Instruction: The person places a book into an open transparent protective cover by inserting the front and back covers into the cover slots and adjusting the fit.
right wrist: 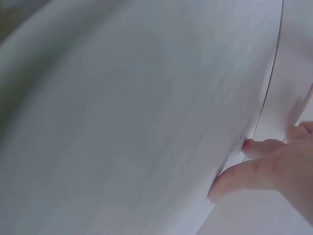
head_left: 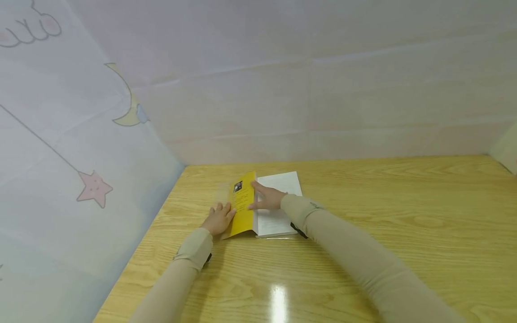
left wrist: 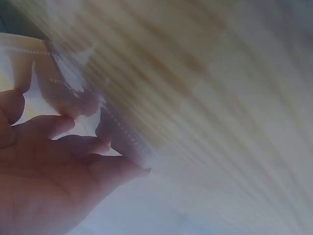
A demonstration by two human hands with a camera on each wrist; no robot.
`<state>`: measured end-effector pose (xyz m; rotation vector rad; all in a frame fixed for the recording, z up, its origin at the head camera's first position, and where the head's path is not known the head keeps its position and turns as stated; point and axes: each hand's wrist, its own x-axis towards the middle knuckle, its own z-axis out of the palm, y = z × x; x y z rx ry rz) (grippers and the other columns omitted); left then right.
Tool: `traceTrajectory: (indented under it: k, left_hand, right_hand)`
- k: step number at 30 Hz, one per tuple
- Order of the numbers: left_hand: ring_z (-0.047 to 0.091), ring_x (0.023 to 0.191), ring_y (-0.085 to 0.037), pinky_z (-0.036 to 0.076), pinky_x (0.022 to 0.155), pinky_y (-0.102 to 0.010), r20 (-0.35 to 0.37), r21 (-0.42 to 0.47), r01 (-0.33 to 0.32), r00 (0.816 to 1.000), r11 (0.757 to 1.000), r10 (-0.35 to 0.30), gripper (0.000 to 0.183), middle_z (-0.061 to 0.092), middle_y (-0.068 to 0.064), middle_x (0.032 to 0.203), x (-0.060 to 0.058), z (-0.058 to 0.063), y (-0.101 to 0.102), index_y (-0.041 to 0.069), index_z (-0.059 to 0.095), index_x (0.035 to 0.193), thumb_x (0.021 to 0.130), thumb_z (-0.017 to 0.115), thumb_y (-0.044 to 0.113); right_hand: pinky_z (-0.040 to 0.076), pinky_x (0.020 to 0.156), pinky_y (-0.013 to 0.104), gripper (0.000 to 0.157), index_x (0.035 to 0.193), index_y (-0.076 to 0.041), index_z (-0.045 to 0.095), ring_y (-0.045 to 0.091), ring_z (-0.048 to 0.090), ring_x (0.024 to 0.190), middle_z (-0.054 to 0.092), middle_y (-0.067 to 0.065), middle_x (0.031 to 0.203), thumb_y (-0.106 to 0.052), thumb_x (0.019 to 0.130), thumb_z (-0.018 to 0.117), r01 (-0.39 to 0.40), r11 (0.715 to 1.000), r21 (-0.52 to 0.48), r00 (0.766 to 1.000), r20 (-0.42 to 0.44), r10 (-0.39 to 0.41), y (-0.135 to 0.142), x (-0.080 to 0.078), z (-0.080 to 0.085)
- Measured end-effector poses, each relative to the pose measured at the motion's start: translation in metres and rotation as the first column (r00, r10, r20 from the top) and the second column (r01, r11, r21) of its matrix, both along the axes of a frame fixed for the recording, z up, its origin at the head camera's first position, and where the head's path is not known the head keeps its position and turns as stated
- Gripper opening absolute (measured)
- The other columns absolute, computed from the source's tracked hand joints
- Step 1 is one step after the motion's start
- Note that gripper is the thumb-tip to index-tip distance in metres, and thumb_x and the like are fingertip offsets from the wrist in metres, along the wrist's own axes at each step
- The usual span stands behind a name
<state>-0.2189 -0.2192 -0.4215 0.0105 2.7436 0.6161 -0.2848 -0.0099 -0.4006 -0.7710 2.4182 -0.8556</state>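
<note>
Yellow book cover [head_left: 243, 220] is lying open, right hand [head_left: 269, 198] spreading empty fingers along the gutter [right wrist: 266, 95], left hand [head_left: 218, 220] resting loosely extended fingers on clear film [left wrist: 76, 81], apparently steadying it.

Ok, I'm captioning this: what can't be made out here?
- Head: print on the yellow cover, too small to read.
- Head: part of the white page, behind the right hand and sleeve.
- Left wrist: part of the left hand, cut off by the left edge.
- Right wrist: any page print, blurred.

One book [head_left: 243, 211], two hands [head_left: 218, 218] [head_left: 269, 198], seemingly one clear cover [left wrist: 61, 83]
</note>
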Motion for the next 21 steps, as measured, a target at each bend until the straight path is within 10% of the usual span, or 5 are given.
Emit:
traceTrajectory:
  k: [10, 21]
  left_hand:
    - [0.019, 0.136, -0.057, 0.019, 0.109, -0.063, -0.030, -0.073, 0.041, 0.999, 0.997, -0.044, 0.060, 0.020, -0.033, 0.152, 0.001, 0.005, -0.007, -0.005, 0.028, 0.149, 0.107, 0.031, 0.037]
    - [0.017, 0.136, -0.057, 0.018, 0.110, -0.064, -0.026, -0.087, 0.077, 0.996, 0.993, -0.080, 0.060, 0.017, -0.033, 0.153, -0.001, 0.008, -0.010, -0.006, 0.024, 0.150, 0.108, 0.027, 0.036]
  right_hand:
    - [0.004, 0.103, 0.076, 0.077, 0.157, -0.020, 0.017, 0.034, 0.014, 0.146, 0.010, 0.005, 0.162, -0.050, 0.096, 0.054, 0.068, 0.996, 0.060, 0.998, -0.007, -0.067, -0.003, 0.006, -0.005]
    - [0.001, 0.101, 0.077, 0.074, 0.156, -0.035, 0.019, 0.035, 0.009, 0.147, 0.024, 0.001, 0.159, -0.058, 0.094, 0.052, 0.121, 0.980, 0.160, 0.993, -0.016, -0.120, -0.010, 0.008, -0.002]
